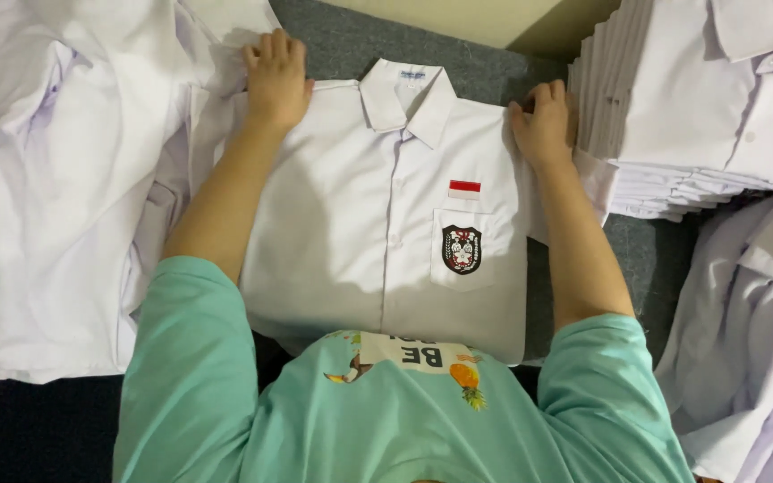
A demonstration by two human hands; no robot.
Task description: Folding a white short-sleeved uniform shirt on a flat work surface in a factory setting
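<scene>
A white collared shirt lies face up and buttoned in front of me on a grey cloth surface. It has a chest pocket with a dark shield badge and a small red-and-white patch above it. My left hand presses on the shirt's left shoulder, fingers curled over the edge. My right hand grips the shirt's right shoulder edge. Both sleeves seem tucked under the body of the shirt.
A loose heap of white shirts lies at the left. A neat stack of folded white shirts stands at the upper right. More unfolded white shirts lie at the lower right. The grey surface shows behind the collar.
</scene>
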